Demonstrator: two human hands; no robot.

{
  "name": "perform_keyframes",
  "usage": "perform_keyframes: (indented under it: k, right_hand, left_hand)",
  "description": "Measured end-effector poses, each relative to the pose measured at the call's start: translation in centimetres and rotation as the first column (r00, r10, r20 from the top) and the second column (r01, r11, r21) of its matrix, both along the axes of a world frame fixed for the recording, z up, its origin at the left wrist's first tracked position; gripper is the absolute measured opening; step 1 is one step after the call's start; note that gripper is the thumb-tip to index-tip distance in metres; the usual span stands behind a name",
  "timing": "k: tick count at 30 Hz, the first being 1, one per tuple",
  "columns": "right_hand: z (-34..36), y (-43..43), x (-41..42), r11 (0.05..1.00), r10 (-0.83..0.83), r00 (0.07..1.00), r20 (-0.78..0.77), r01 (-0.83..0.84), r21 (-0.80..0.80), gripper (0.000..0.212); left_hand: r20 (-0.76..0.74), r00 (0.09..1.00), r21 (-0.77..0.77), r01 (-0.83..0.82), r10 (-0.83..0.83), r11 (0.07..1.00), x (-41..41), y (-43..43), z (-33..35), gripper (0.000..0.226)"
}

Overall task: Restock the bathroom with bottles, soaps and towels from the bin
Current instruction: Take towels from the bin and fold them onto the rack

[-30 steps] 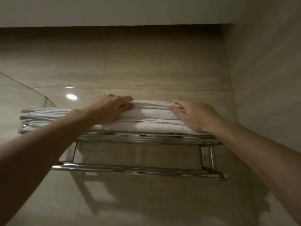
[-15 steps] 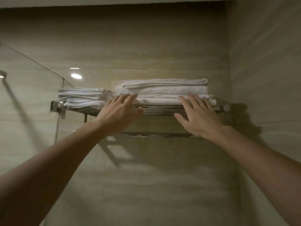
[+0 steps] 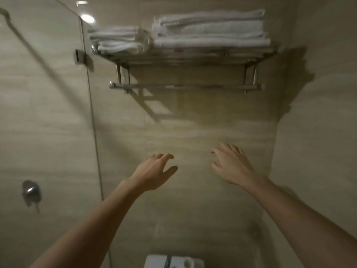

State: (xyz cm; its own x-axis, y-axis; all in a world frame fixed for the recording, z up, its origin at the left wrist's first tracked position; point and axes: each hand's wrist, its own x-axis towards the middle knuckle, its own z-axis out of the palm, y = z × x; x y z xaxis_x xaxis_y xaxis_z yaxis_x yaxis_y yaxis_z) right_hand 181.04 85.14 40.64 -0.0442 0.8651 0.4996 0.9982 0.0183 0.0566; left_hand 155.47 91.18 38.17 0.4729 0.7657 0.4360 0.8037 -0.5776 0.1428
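Tiled wall, towels (stacked) well above left hand, right hand

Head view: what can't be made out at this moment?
White object, head view: cut off by the bottom edge; identity unclear.
Right towel stack, head view: blur hides how many towels.
Shower fitting, head view: blurred behind the glass panel.
Bin: outside the frame.

Two stacks of folded white towels, one smaller stack, one larger stack, towels per stack unclear, one chrome rack, one hanging rail, one glass panel, one wall valve, two hands, left hand, right hand
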Motion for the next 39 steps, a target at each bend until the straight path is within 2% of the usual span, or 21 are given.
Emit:
perform_keyframes:
  k: [3,6,9,11,14,18,20,23,28,30,33,35,39]
  right_hand:
    - [-6.9,-1.4,-0.6,0.985,0.026,0.999,-0.042,-0.033,-0.170,0.042]
    - [-14.5,-3.1,-1.0,0.929,0.048,0.995,-0.092,-0.078,-0.362,0.041]
    - [-22.4,-4.8,-1.1,0.823,0.054,0.986,-0.155,-0.132,-0.552,0.041]
    - [-27.5,-5.8,-0.9,0.745,0.066,0.981,-0.181,-0.169,-0.645,0.041]
    - [-35.1,-7.5,-0.2,0.615,0.073,0.979,-0.193,-0.196,-0.764,0.040]
    - [-43.3,-10.4,1.1,0.375,0.098,0.980,-0.174,-0.198,-0.906,0.034]
    - [-46.6,-11.7,1.6,0.262,0.132,0.977,-0.167,-0.197,-0.945,0.033]
    - [-49.8,-13.6,1.7,0.135,0.207,0.970,-0.129,-0.159,-0.978,0.035]
    - [-53.2,-13.4,-2.3,-0.066,0.364,0.925,-0.113,-0.095,-0.993,0.037]
    - [-53.7,-13.7,-6.2,-0.085,0.414,0.897,-0.152,-0.129,-0.988,0.035]
    - [-53.1,-15.7,-12.7,-0.036,0.514,0.817,-0.262,-0.285,-0.958,0.036]
    - [-52.7,-17.8,-16.6,-0.079,0.613,0.733,-0.295,-0.315,-0.946,0.039]
    - [-52.7,-23.9,-22.3,-0.192,0.778,0.558,-0.289,-0.227,-0.955,0.041]
  left_hand:
    - [-0.008,0.999,-0.179,-0.045,0.045,0.983,-0.7,-1.7,-6.4,0.052]
    - [0.023,0.995,-0.392,-0.079,0.096,0.917,-1.7,-3.9,-13.6,0.045]
    - [0.125,0.966,-0.634,-0.099,0.227,0.767,-2.7,-7.3,-21.5,0.040]
    - [0.144,0.936,-0.719,-0.125,0.322,0.683,-3.4,-9.9,-26.6,0.037]
    - [0.097,0.891,-0.811,-0.187,0.443,0.554,-4.9,-15.1,-33.9,0.034]
    - [-0.016,0.773,-0.918,-0.263,0.634,0.297,-7.3,-24.5,-42.8,0.029]
    - [-0.071,0.662,-0.948,-0.277,0.746,0.154,-8.2,-30.5,-46.9,0.030]
    - [-0.152,0.448,-0.965,-0.259,0.881,-0.034,-7.8,-40.2,-49.9,0.030]
    - [-0.311,0.075,-0.941,-0.168,0.947,-0.295,-5.8,-55.0,-52.2,0.023]
    - [-0.299,-0.096,-0.946,-0.103,0.949,-0.309,-4.3,-59.0,-51.9,0.017]
    - [-0.251,-0.353,-0.961,-0.017,0.901,-0.275,-1.9,-63.2,-51.3,0.010]
    - [-0.223,-0.495,-0.971,0.035,0.840,-0.237,-0.2,-66.0,-51.5,0.009]
    - [-0.192,-0.720,-0.979,0.097,0.667,-0.178,4.1,-71.4,-52.3,0.015]
